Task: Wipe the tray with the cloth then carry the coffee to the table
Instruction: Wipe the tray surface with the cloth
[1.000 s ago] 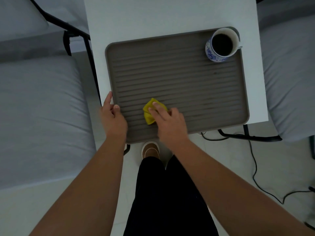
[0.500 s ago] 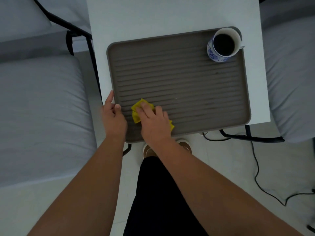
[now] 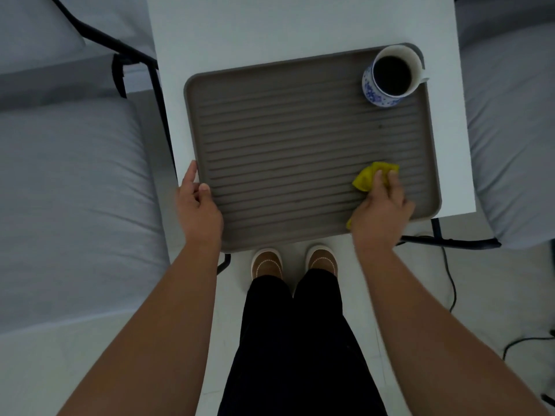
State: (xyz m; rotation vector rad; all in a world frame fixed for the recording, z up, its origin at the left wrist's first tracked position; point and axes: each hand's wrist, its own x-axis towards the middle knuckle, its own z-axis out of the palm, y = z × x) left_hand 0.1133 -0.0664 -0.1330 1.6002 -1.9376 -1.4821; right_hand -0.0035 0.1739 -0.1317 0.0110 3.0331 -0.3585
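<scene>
A grey-brown ribbed tray (image 3: 285, 139) lies on a small white table (image 3: 270, 28). In its far right corner stands a blue-and-white mug of black coffee (image 3: 390, 76). My right hand (image 3: 380, 205) presses a crumpled yellow cloth (image 3: 368, 175) onto the tray's near right part; most of the cloth is under my fingers and palm. My left hand (image 3: 198, 205) grips the tray's near left corner, thumb on top of the rim.
Grey cushioned seats (image 3: 69, 190) flank the table on the left and right (image 3: 510, 130). Black metal frame tubes run beside the table. A black cable (image 3: 450, 283) trails on the pale floor at the right. My shoes (image 3: 267, 262) stand just under the tray's near edge.
My right hand slid the cloth left toward my left hand, then swept it across to the tray's near right part. The left hand kept its hold on the corner.
</scene>
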